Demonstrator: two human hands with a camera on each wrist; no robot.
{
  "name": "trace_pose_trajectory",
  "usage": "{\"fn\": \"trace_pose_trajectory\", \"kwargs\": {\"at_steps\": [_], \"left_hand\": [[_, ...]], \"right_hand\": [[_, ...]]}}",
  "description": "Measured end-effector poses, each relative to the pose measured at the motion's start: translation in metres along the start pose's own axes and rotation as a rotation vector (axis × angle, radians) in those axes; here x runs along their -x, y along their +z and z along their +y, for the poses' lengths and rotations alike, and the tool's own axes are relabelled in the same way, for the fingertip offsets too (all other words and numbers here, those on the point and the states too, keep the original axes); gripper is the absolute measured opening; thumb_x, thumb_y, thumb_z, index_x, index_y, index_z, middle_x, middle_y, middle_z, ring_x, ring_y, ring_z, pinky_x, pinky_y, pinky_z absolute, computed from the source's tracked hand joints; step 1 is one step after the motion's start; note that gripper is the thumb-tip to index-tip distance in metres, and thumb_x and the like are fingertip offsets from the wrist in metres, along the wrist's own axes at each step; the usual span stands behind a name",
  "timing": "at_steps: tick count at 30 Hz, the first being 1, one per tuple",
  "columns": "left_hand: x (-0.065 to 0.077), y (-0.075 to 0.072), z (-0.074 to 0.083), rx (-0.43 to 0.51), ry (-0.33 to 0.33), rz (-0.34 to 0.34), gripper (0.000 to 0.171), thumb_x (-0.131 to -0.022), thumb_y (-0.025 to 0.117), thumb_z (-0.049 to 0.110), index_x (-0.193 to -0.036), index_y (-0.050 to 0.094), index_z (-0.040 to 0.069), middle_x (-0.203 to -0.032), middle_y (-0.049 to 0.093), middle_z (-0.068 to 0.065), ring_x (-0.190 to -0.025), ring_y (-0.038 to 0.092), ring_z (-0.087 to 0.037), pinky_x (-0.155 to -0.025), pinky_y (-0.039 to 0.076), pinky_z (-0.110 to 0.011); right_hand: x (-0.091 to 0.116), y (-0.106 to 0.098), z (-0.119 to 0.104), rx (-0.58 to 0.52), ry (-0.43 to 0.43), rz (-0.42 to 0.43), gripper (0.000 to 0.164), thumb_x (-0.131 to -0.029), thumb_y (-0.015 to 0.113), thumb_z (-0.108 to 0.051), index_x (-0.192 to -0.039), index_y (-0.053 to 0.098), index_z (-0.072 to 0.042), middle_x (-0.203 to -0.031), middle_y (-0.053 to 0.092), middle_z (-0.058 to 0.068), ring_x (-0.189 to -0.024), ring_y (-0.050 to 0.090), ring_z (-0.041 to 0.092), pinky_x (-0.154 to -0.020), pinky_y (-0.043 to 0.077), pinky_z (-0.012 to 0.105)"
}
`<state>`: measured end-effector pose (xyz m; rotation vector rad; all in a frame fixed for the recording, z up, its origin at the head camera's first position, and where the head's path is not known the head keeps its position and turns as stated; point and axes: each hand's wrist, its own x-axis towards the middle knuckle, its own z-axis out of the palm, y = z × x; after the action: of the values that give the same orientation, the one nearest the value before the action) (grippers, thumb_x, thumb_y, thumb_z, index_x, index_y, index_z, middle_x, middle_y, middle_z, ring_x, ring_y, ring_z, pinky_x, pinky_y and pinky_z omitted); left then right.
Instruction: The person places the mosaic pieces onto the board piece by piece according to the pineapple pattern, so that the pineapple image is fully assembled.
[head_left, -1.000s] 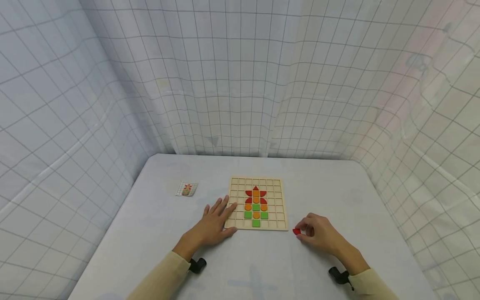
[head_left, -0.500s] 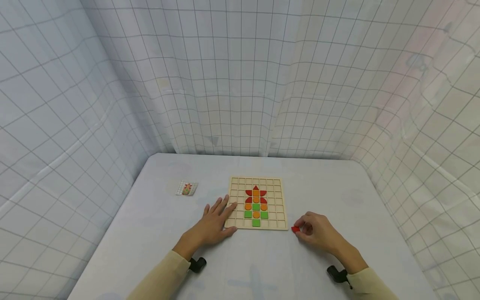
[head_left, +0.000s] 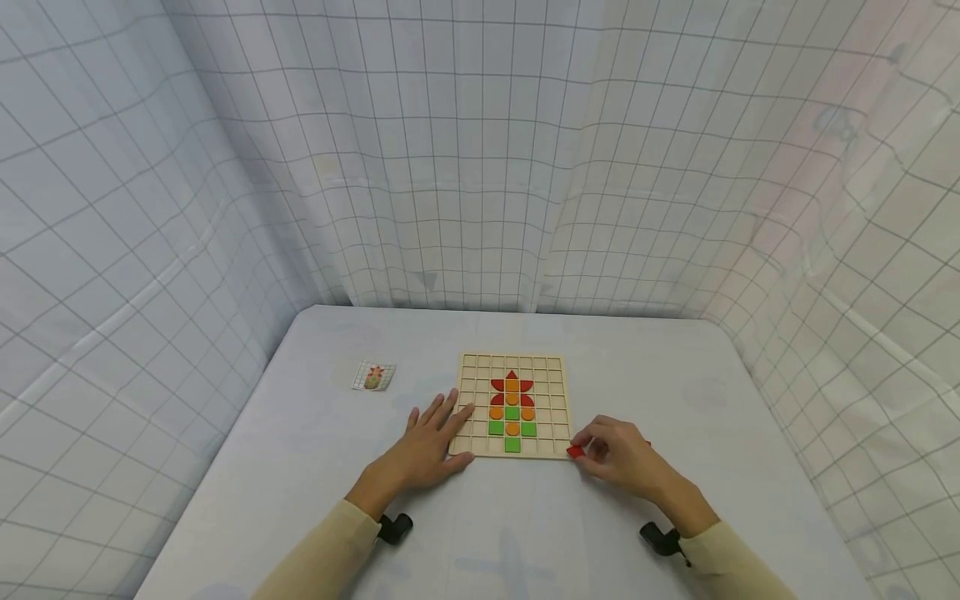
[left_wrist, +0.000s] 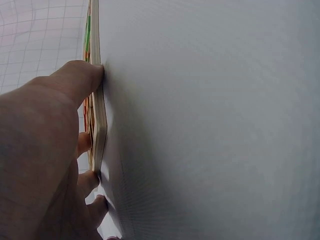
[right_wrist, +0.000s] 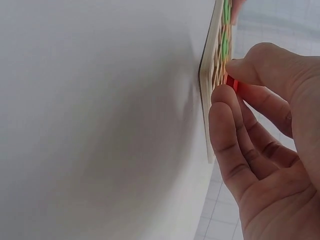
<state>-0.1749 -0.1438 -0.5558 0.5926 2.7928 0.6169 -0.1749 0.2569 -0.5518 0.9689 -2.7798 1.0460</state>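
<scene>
A square wooden grid board (head_left: 555, 417) lies on the white table, carrying red, orange and green pieces set in a symmetrical pattern. My left hand (head_left: 426, 450) rests across the board's near left corner with fingers spread; in the left wrist view its thumb (left_wrist: 90, 75) touches the board's edge. Between thumb and fingertips, my right hand (head_left: 618, 454) pinches a small red piece (head_left: 575, 451) at the board's near right corner. The right wrist view shows this red piece (right_wrist: 231, 82) partly covered by the fingers, so its full shape is hidden.
A small picture card (head_left: 373, 377) with a similar coloured pattern on a grid lies left of the board. A speck of red (head_left: 648, 443) shows just behind my right hand, mostly hidden. Grid-patterned white curtains (head_left: 480, 167) enclose the table at the back and sides.
My right hand has moved left and slightly away from me with the red piece, from beside the board to its near right corner. My left hand has stayed put.
</scene>
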Motion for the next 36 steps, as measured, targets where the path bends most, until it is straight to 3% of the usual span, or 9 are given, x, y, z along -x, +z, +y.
{"fn": "trace_pose_trajectory", "kwargs": {"at_steps": [14,21,36], "left_hand": [[0.000,-0.001,0.002,0.007,0.004,0.008,0.085,-0.113,0.073,0.049,-0.184,0.038,0.017,-0.197,0.018,-0.018,-0.183,0.019,-0.048,-0.142,0.016,-0.083],[-0.001,0.000,0.001,-0.004,-0.003,0.004,0.085,-0.113,0.072,0.049,-0.184,0.037,0.020,-0.197,0.017,-0.017,-0.184,0.018,-0.047,-0.142,0.016,-0.082],[0.000,0.001,0.000,0.003,0.007,0.012,0.084,-0.113,0.072,0.049,-0.184,0.037,0.018,-0.197,0.017,-0.017,-0.183,0.018,-0.048,-0.142,0.016,-0.082]], "right_hand": [[-0.027,0.017,-0.019,0.008,0.035,-0.088,0.021,-0.098,0.093,-0.008,-0.117,0.087,-0.013,-0.108,0.077,-0.003,-0.090,0.065,0.006,-0.078,0.060,0.018],[-0.036,0.025,-0.023,0.022,-0.002,-0.093,0.021,-0.099,0.093,-0.007,-0.118,0.088,-0.013,-0.109,0.077,-0.002,-0.088,0.061,0.003,-0.075,0.057,0.017],[-0.046,0.036,-0.027,0.029,0.008,-0.115,0.020,-0.099,0.092,-0.008,-0.119,0.091,-0.012,-0.109,0.077,-0.002,-0.088,0.060,0.002,-0.075,0.057,0.018]]}}
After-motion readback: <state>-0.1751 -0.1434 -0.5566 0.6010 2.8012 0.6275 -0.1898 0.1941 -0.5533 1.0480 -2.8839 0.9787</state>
